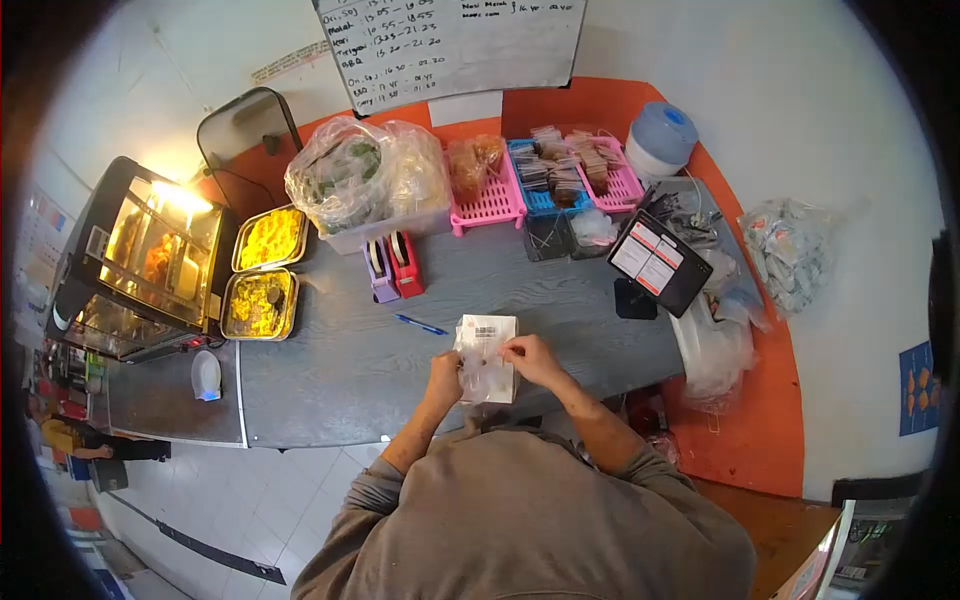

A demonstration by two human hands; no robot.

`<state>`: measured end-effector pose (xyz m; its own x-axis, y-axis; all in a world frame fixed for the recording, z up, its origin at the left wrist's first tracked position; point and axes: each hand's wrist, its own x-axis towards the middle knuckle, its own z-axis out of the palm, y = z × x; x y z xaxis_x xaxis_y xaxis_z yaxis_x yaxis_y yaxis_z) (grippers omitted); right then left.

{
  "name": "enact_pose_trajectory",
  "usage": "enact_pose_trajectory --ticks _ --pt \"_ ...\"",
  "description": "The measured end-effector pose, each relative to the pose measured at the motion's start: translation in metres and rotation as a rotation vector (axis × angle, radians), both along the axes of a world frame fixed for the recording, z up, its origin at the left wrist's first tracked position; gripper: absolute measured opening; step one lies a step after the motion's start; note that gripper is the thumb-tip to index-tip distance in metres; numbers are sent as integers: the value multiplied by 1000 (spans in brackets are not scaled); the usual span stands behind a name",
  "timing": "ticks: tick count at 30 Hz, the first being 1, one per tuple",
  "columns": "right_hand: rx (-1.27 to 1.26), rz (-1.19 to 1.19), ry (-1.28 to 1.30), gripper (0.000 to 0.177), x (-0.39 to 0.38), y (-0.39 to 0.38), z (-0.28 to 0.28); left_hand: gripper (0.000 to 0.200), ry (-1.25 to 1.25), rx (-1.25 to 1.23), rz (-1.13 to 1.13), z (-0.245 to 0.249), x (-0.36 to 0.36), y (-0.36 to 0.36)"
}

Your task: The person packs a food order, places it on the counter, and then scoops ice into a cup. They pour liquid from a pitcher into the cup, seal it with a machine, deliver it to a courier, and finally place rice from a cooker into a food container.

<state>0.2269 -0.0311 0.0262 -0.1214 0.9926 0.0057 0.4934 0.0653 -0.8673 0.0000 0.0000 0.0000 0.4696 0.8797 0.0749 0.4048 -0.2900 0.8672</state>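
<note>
At the front edge of the table a white box or paper pack (505,385) with a barcode label lies in front of me. Over its left part is a small clear plastic bag (476,375). My left hand (445,378) is closed on the bag's left side. Fingers of my right hand (533,360) pinch at its upper right, above the white surface; exactly what they grip is too small to make out. A blue pen (421,324) lies just beyond my left hand.
Red and purple tape dispensers (406,265) stand farther back. Two metal trays of yellow food (262,303) sit beside a lit warmer cabinet (150,255) at left. Pink and blue baskets (488,205) hold sachets at the back. A tablet (660,265) stands at right.
</note>
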Motion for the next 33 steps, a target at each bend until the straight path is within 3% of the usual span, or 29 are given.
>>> enact_pose_trajectory --ticks 2,3,5,6,8,12,14,15,17,18,20,22,25,33 --pt "-485 -75 210 17 -5 1 5 18 -27 85 1 7 -1 1" --pt "-493 -82 199 17 2 -4 -2 18 -38 76 -1 -4 5 -3" --pt "-36 -19 39 20 -1 1 -13 17 4 151 -13 -16 1 4" --pt "-41 -20 35 20 -2 2 -5 17 0 145 -13 -10 4 2" --pt "686 66 -419 23 -5 9 22 6 -8 162 19 13 11 -2" --pt "691 183 -518 19 -4 4 9 16 243 220 75 19 12 -10" --pt "42 -25 -175 21 -7 -9 5 8 228 3 186 22 15 -14" --pt "37 -15 -173 21 -8 -10 8 8 230 -3 195 17 16 -14" --pt "-797 -103 460 21 -11 -13 25 13 -260 -382 216 3 16 -16" --pt "-827 -113 596 21 -16 -14 33 13 -258 -390 226 6 15 -17" --pt "-746 -152 673 21 -22 -11 25 16 -548 -742 183 13 14 -16" --pt "-507 -232 702 19 -29 -6 16 17 -571 -761 177 7 15 -14" --pt "-404 -262 688 18 -34 -4 1 18 -559 -774 145 7 13 -13" --pt "-417 -297 734 14 -36 -3 -6 18 -497 -729 143 12 13 -13"
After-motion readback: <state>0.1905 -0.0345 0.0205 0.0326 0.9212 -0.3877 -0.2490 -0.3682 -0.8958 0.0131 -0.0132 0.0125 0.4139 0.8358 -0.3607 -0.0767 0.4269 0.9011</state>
